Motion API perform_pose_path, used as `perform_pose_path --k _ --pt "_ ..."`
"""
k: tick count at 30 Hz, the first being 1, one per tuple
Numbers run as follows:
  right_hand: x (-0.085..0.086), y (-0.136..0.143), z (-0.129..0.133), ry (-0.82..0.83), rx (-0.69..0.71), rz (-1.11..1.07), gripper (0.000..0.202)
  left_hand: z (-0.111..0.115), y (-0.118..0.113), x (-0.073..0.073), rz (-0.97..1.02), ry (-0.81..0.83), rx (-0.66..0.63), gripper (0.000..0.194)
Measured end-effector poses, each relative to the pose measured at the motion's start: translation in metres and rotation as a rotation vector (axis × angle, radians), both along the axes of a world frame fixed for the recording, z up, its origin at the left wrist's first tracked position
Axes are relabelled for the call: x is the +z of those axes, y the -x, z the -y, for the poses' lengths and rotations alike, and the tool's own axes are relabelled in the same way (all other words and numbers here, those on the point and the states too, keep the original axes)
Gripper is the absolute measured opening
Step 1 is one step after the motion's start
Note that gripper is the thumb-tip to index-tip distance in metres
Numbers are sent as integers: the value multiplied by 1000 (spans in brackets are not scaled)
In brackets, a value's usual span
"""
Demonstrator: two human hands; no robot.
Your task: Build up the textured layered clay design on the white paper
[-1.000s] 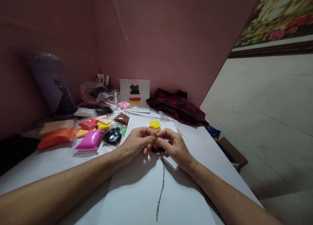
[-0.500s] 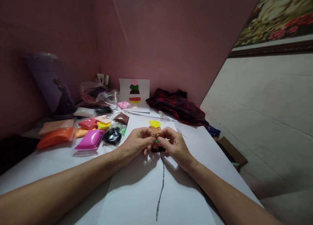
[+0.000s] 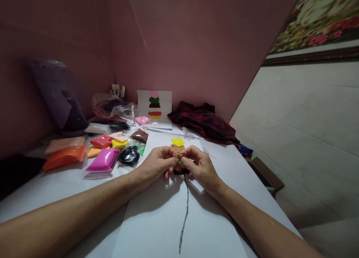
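My left hand and my right hand meet fingertip to fingertip over a layered clay piece, yellow at the top, tan in the middle and dark brown at the bottom. Thumbs and forefingers of both hands are pinched together around a small bit with green on it, too small and covered to name. The fingers hide much of the layers. From the brown end, a thin dark twisted strand runs down the white paper towards me.
Packets of coloured clay lie at the left, among them magenta, orange and black. Behind stand a sheet with coloured bands and a purple container. Dark red cloth lies at the back right.
A little more green shows between my fingertips. Otherwise both hands and the clay piece hold nearly the same place.
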State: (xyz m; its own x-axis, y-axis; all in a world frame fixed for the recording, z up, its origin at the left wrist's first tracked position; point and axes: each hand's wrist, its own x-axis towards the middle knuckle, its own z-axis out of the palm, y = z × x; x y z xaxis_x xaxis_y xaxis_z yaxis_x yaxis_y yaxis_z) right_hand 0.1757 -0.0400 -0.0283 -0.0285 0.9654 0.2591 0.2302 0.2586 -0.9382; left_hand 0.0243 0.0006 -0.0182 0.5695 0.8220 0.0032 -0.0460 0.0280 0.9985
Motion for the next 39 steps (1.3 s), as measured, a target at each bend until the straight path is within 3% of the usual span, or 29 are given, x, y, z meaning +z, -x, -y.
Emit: perform_pose_path --k 31,39 --pt "-1 -1 -1 -6 -30 19 6 -1 3 -2 66 14 -31 27" --pt "-1 -2 -1 -34 -48 35 7 1 3 2 18 30 26 23"
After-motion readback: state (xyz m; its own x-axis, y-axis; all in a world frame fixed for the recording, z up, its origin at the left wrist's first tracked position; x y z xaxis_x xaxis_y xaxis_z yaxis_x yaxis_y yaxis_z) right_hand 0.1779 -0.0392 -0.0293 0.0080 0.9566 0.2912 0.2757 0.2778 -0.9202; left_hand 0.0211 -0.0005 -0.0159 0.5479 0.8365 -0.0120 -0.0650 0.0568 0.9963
